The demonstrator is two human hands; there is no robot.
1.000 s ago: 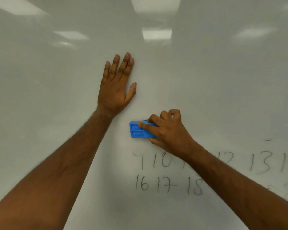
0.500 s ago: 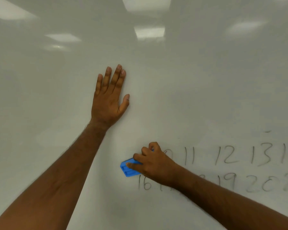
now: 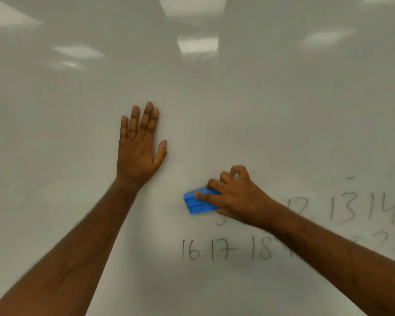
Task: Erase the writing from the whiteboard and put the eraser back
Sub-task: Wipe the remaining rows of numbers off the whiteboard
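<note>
Whiteboard (image 3: 283, 110) reflects ceiling lights; numbers (image 3: 226, 249) low right. Right hand (image 3: 235, 197) grips blue eraser (image 3: 195, 204); left hand (image 3: 139, 147) flat on board.

**Handwritten numbers on the whiteboard**

The whiteboard (image 3: 283, 110) carries dark handwritten numbers. To the right of the right hand (image 3: 237, 197) and its curled fingers (image 3: 211, 196) stand 12, 13 and 14; below them runs 16, 17, 18. Further digits are too blurred to read.

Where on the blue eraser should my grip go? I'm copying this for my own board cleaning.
Probably across the blue eraser's two long edges, coming from its right end, as the right hand does. It is a flat, elongated block lying face-down on the whiteboard, so only its ribbed back and edges are reachable.
</note>
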